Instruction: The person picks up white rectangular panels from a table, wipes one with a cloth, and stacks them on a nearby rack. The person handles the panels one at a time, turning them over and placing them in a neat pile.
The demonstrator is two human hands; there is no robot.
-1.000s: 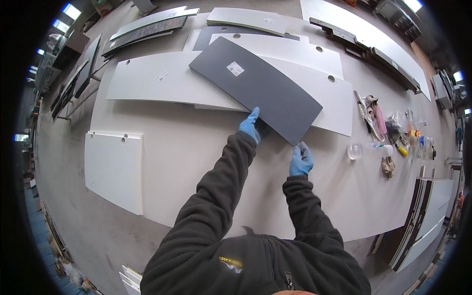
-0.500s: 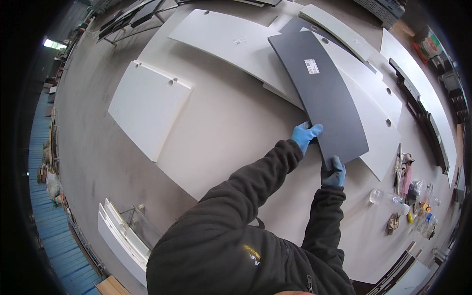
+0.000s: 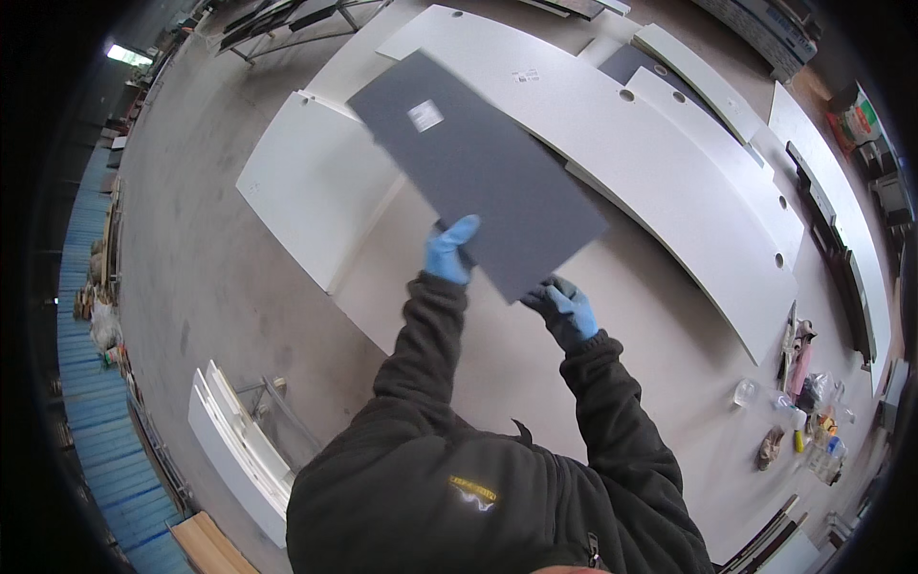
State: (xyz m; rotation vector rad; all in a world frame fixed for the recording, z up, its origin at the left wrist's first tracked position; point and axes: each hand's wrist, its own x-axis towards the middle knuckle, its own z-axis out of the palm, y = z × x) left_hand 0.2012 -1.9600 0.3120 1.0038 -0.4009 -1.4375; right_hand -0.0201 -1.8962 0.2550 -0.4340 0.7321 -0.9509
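Left grip: the left hand (image 3: 449,251), in a blue glove, is closed on the near edge of the dark grey panel (image 3: 475,165), thumb lying on its top face, fingers hidden beneath.
Right grip: the right hand (image 3: 566,308), also in a blue glove, pinches the panel's near right corner, fingers curled around the edge.
Arms: both forearms in dark fleece sleeves rise from the lower edge, elbows bent, hands raised in front of the chest, well apart along the panel's short edge.
Panel: long, flat, rectangular, held off the floor and slanting away to the upper left; a small pale label (image 3: 425,116) sits near its far end.
Floor: bare grey concrete (image 3: 191,249); directly below the panel lie a white rectangular board (image 3: 306,201) and a long white board with round holes (image 3: 660,182), more white boards overlapping behind.
Right side: a cluster of small tools and packets (image 3: 803,402) lies on the floor.
Lower left: a stack of white panels on edge (image 3: 234,440) stands beside a blue ribbed wall (image 3: 96,421).
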